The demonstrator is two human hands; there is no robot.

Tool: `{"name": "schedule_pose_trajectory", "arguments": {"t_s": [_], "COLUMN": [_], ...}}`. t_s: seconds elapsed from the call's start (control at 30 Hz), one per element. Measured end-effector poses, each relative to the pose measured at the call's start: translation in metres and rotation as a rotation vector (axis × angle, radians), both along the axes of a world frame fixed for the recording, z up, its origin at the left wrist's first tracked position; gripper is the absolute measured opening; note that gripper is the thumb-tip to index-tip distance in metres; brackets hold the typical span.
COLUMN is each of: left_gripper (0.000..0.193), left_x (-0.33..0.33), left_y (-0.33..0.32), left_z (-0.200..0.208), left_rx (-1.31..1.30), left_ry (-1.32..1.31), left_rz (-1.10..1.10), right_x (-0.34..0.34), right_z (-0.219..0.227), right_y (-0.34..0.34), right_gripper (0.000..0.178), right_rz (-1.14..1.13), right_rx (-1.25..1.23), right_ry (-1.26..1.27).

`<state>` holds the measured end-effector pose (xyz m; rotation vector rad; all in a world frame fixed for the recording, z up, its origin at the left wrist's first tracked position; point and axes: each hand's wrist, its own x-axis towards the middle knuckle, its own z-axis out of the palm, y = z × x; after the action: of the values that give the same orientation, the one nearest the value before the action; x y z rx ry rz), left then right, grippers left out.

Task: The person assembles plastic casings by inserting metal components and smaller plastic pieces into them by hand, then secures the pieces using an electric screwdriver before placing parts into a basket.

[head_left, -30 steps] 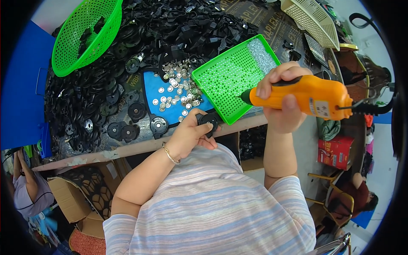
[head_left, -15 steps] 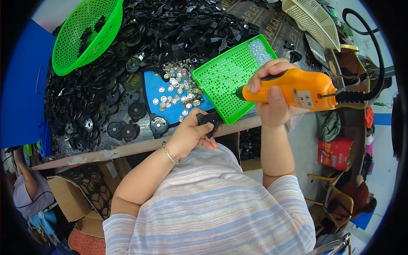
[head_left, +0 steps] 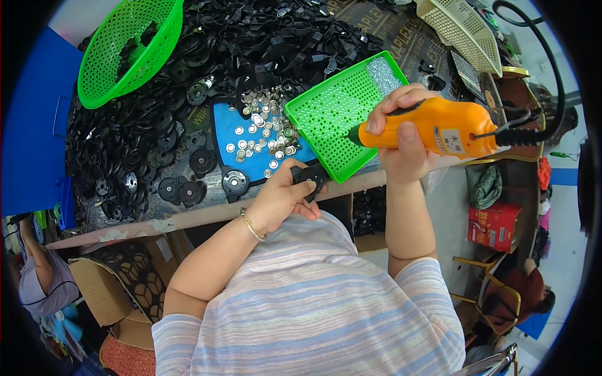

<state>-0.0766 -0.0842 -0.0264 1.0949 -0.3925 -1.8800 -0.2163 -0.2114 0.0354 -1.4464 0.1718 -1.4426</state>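
My left hand (head_left: 283, 199) is closed around a round black plastic part (head_left: 309, 180), thumb on its face, at the table's front edge. In my right hand (head_left: 404, 138) is an orange electric screwdriver (head_left: 442, 130), gripped around its body. Its dark nose points left, over the green perforated tray (head_left: 326, 119). Small silver screws (head_left: 382, 76) lie heaped in that tray's far right corner. Left of the tray, many round silver metal caps (head_left: 266, 122) are spread on a blue mat (head_left: 224, 128). A black disc part with a silver centre (head_left: 234, 182) rests at the mat's near left corner.
Piles of black plastic parts (head_left: 125, 150) cover the table's left and back. A green basket (head_left: 128, 53) stands back left, a cream basket (head_left: 464, 34) back right. The screwdriver's black cable (head_left: 560, 81) loops at the right. An open cardboard box (head_left: 103, 288) sits below left.
The screwdriver and my right hand have shifted very slightly, and its cable has swung a little left. My left hand keeps the black part in place.
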Motion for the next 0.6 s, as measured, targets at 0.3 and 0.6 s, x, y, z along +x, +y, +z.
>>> {"name": "schedule_pose_trajectory", "arguments": {"t_s": [0.3,0.6], "left_gripper": [0.022,0.02], "left_x": [-0.001,-0.002], "left_y": [-0.001,0.001], "left_z": [0.002,-0.001], "left_rx": [0.008,-0.001], "left_ry": [-0.006,-0.021], "left_rz": [-0.009,0.001], "right_x": [-0.009,0.009], "right_z": [0.036,0.025], "right_y": [0.028,0.052], "right_gripper": [0.038,0.035], "right_rz": [0.254,0.301], "right_rx": [-0.067,0.126], "right_ry": [-0.051,0.049]}}
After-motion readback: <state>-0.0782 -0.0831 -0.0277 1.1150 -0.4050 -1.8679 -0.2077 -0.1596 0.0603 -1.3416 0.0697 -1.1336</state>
